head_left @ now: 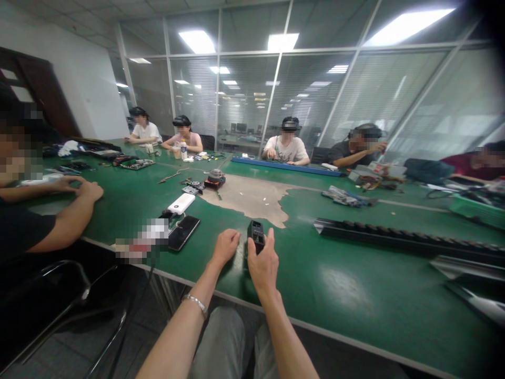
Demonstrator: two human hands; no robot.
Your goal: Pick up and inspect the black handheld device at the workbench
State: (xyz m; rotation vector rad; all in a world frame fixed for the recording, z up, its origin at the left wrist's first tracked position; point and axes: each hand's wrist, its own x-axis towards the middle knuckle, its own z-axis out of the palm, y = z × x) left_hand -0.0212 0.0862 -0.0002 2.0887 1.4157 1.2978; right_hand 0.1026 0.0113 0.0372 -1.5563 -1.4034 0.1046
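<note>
My right hand (264,267) is wrapped round a black rectangular block (256,231) with square recesses in its upper face. Its exact kind is unclear. The thumb lies on the near side and the fingers run along the right side. Just to the left, my left hand (226,247) rests low over the green table (300,284) with its fingers curled together, apart from the block. Anything inside those fingers is hidden. A dark smartphone (184,233) lies left of my left hand, and a white power bank (181,203) with a cable sits beyond it.
A tan sheet (248,197) with a ragged edge covers the table's middle. Long black metal strips (410,235) lie at right. Beyond are small parts (345,196), a blue bar (284,166) and a green basket (477,210). A co-worker's arms (74,202) rest at left; several people sit opposite.
</note>
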